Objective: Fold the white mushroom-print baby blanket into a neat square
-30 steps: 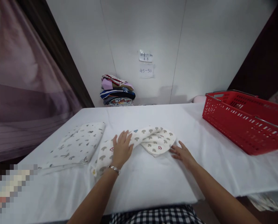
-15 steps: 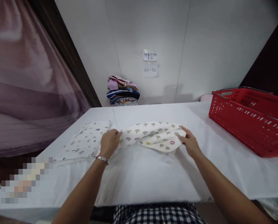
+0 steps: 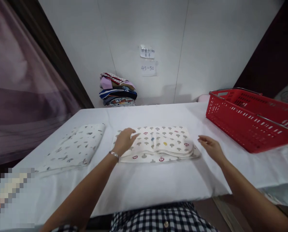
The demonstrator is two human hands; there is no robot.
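Observation:
A cream cloth with a mushroom print (image 3: pixel 162 143) lies folded into a flat rectangle in the middle of the white table (image 3: pixel 158 180). My left hand (image 3: pixel 125 141), a bracelet on its wrist, rests open on the cloth's left end. My right hand (image 3: pixel 211 146) hovers open just beyond the cloth's right edge, apart from it and holding nothing. A second folded cloth, white with grey figures (image 3: pixel 76 148), lies to the left.
A red plastic basket (image 3: pixel 247 119) stands at the table's right. A pile of folded coloured garments (image 3: pixel 117 91) sits against the white back wall under two paper notes (image 3: pixel 147 61). A mauve curtain (image 3: pixel 25 90) hangs at the left.
Both hands gripped the mushroom cloth's ends and folded it over. Now it lies flat and squared; my right hand has let go and my left lies flat on it.

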